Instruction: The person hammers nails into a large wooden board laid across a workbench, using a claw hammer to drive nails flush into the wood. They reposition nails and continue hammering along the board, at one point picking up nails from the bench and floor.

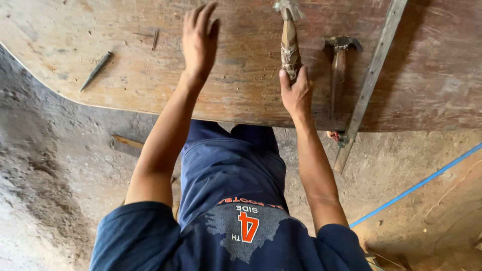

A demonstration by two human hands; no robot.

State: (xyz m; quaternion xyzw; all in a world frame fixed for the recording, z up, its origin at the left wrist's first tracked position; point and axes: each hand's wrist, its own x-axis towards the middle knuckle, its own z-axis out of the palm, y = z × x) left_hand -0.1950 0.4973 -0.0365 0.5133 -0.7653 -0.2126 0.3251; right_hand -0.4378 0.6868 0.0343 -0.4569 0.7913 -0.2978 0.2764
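Right hand clamped on wooden-handled hammer near the plywood board's near edge, left hand flat and open on the board, second hammer just beside.

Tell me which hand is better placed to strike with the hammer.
Right. The right hand grips the wooden handle of the hammer over the plywood board. The left hand lies flat and empty on the board, away from both hammers.
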